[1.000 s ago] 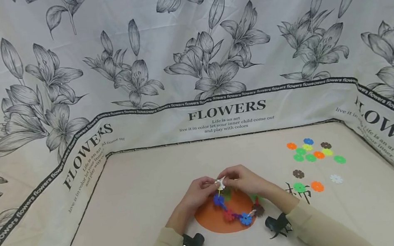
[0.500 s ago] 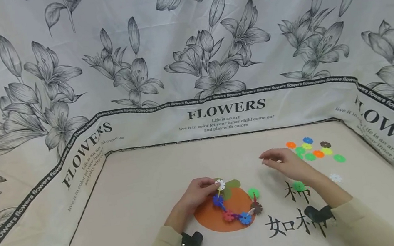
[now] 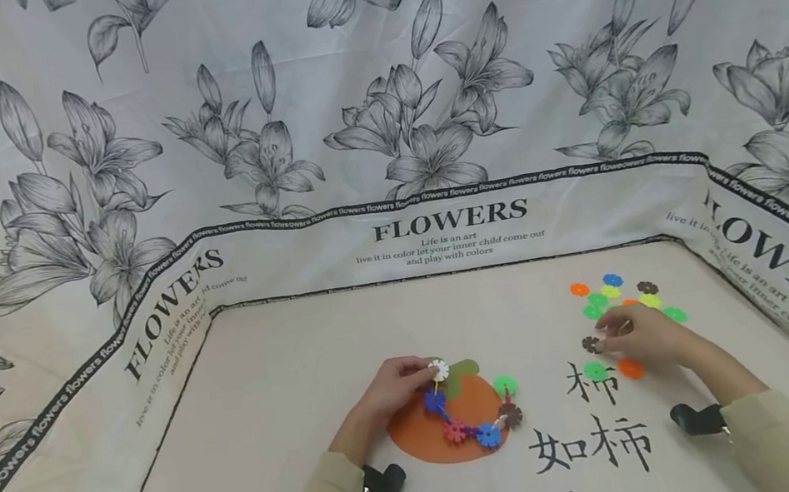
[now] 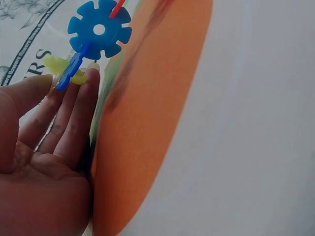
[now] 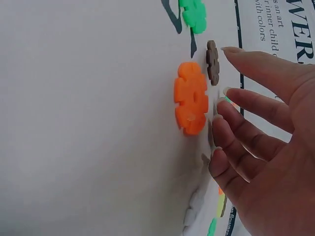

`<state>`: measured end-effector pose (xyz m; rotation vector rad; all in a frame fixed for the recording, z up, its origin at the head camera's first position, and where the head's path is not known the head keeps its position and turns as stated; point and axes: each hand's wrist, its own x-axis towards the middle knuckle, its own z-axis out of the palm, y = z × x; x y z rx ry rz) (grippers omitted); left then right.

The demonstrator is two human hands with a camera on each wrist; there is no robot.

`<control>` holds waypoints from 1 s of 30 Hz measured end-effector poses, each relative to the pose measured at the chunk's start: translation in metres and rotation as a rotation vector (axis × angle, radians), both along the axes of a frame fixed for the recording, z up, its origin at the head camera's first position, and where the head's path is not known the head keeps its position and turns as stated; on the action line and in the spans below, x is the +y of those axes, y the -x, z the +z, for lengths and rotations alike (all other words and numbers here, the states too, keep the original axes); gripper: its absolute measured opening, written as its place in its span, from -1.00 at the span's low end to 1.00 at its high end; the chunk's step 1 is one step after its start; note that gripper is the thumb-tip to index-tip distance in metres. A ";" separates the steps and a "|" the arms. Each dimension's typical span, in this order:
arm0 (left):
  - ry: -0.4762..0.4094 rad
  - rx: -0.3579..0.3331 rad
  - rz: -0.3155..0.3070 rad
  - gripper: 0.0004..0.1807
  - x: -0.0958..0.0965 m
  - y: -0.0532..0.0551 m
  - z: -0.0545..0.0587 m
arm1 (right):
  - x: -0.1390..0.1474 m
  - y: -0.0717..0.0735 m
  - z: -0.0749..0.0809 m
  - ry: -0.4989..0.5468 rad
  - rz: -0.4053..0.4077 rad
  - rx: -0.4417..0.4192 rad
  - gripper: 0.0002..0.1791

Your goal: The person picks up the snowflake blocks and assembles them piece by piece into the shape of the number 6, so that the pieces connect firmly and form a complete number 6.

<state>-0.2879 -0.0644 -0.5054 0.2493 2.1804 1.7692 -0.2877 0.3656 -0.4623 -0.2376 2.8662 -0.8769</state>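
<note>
My left hand (image 3: 391,386) pinches one end of a chain of notched plastic flower discs over the printed orange fruit. A white disc (image 3: 440,370) shows at its fingertips, with a dark blue disc (image 3: 435,401), a red disc (image 3: 455,432), a blue disc (image 3: 488,434), a brown disc (image 3: 512,414) and a green disc (image 3: 505,386) along the chain. In the left wrist view, a yellow disc (image 4: 51,64) sits by the thumb. My right hand (image 3: 651,336) hovers with thumb and fingers apart beside a loose brown disc (image 5: 212,63); a loose orange disc (image 5: 191,98) lies below it.
Behind the right hand lie several loose discs, among them a blue disc (image 3: 612,281) and an orange disc (image 3: 579,290). A green disc (image 3: 596,371) rests on printed black characters. A floral cloth wall (image 3: 449,230) rises behind the table.
My right hand has let go of the chain's white end and moved right to the loose discs. The left hand stays in place, holding the chain.
</note>
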 end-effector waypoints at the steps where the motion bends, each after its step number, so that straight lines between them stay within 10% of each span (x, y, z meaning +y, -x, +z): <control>1: 0.001 -0.002 0.003 -0.73 0.000 0.000 0.000 | 0.002 0.000 -0.003 -0.002 0.001 -0.007 -0.50; 17: -0.010 -0.009 0.000 -0.74 -0.002 0.000 -0.002 | -0.008 0.000 -0.009 0.025 -0.029 -0.009 -0.67; 30: -0.036 0.010 -0.019 -0.73 -0.002 -0.003 0.003 | -0.066 0.005 0.009 0.198 0.105 0.068 -0.84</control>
